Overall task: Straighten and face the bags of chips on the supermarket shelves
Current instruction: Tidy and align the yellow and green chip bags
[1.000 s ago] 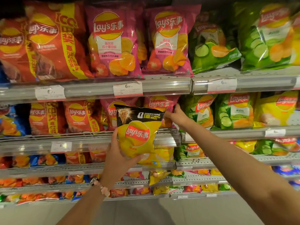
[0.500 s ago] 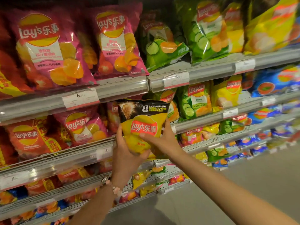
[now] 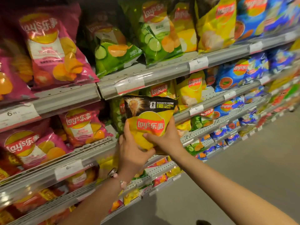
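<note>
Swung rightward since a second ago. Both hands, left hand [image 3: 133, 153] and right hand [image 3: 167, 140], fingers clamped on yellow Lay's bag [image 3: 150, 120] before second shelf [image 3: 215, 101]; bag's bottom hidden, distant bags blurred.

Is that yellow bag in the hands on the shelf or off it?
Off it. The yellow bag is upright in front of the shelves, logo outward, gripped low by the left hand and right hand.

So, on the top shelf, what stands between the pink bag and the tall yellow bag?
In the head view, two green cucumber bags stand between the pink bag and the tall yellow bag, with a smaller yellow bag behind.
</note>
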Demonstrator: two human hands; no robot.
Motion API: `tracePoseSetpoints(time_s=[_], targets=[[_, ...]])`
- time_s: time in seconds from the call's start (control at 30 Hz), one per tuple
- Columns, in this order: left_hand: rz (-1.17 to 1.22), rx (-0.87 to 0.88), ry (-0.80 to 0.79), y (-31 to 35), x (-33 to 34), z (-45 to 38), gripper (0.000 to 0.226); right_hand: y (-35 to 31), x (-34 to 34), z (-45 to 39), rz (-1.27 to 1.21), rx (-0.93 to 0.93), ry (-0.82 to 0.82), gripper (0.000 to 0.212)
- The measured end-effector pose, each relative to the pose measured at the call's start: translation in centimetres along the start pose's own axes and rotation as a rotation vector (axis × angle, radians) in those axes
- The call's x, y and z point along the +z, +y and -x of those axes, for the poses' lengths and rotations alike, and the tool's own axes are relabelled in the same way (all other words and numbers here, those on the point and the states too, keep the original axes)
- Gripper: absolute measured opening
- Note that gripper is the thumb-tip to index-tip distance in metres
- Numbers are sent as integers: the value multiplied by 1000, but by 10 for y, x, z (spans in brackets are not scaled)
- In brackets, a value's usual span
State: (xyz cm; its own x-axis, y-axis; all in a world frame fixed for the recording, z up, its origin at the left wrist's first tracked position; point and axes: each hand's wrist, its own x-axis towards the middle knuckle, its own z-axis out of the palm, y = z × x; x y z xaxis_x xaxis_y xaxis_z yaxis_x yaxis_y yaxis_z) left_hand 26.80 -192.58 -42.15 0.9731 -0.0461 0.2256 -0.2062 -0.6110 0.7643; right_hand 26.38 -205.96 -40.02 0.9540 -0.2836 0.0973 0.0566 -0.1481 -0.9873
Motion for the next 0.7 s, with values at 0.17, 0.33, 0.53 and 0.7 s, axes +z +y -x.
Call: tracePoseSetpoints(time_s=[0.17, 0.33, 0.53, 0.7], targets=[[-102, 82, -8, 43, 49, -6, 130, 20, -59, -31, -15, 26, 67, 69], [-207, 121, -159, 67, 95, -25, 133, 34, -136, -72, 10, 105, 60, 76], [-515, 208, -157, 84, 142, -73, 124, 47, -225, -138, 121, 130, 61, 80], [-743, 77, -60, 93, 178, -108, 128, 56, -298, -187, 179, 115, 106, 76]])
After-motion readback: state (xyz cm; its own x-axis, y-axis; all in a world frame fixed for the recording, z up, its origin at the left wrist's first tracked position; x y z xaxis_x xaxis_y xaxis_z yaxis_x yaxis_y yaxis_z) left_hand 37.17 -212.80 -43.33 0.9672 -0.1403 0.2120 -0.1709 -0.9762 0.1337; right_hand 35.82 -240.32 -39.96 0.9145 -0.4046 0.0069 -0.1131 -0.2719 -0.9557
